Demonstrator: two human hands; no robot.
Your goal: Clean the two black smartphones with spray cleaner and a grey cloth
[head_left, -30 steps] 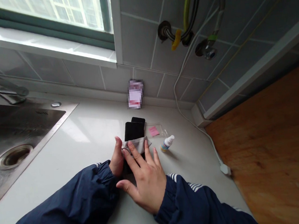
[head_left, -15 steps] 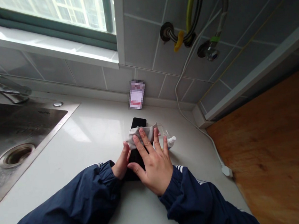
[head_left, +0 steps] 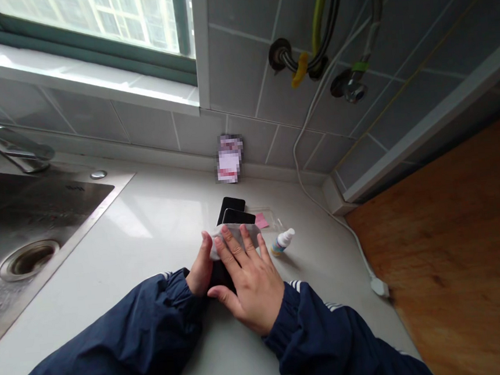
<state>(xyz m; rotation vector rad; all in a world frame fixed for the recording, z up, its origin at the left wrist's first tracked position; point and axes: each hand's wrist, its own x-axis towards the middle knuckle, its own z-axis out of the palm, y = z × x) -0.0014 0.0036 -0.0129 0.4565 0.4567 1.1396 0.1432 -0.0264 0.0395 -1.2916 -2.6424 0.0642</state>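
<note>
Grey cloth [head_left: 232, 234] pressed on a black phone [head_left: 220, 276]
My right fingers [head_left: 238, 255] spread flat on it, left fingers [head_left: 203, 251] at its side, grip unclear; spray bottle [head_left: 282, 242] just right.

- A white surface [head_left: 105, 235] carries all these things.
- A steel sink [head_left: 39, 229] is set into it, on the left side.
- Two flat black objects [head_left: 231, 209] lie near the middle, one just behind the other.
- A clear plastic bag [head_left: 266, 221] lies just beside them.
- A small white-capped bottle [head_left: 282, 242] stands near this bag.
- A blurred package [head_left: 230, 159] stands against the wall tiles.
</note>
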